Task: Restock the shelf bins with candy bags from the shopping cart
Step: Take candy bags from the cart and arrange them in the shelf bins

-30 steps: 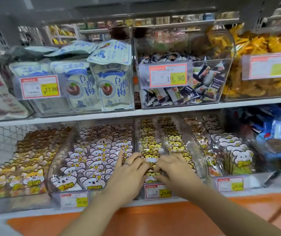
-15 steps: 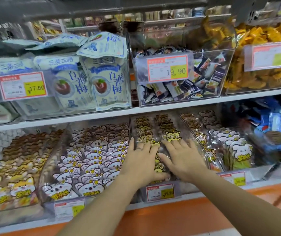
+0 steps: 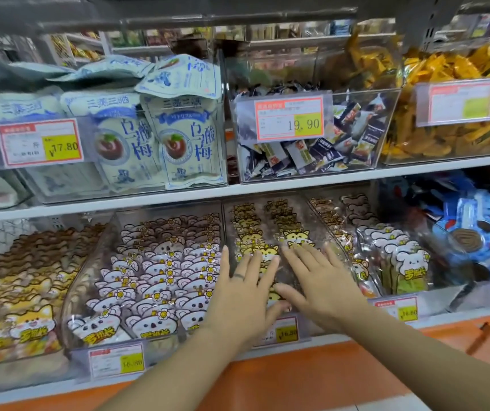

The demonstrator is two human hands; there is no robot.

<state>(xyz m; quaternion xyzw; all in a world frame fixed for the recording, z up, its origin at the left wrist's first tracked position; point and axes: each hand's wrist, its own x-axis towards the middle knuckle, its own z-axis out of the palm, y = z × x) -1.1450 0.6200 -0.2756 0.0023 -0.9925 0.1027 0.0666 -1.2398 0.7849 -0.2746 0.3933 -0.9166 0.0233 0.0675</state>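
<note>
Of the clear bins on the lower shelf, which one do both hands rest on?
The bin of yellow tiger-face bags, right of the white koala-face bin. The left hand and right hand lie flat on its bags.

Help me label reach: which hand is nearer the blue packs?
Right. The right hand lies left of the blue packs; the left hand is farther left, beside it.

Yellow cat-face candy bags (image 3: 249, 240), white flower-dotted koala bags (image 3: 154, 321), pale blue plum pouches (image 3: 178, 143), orange shelf base (image 3: 297, 378).
</note>
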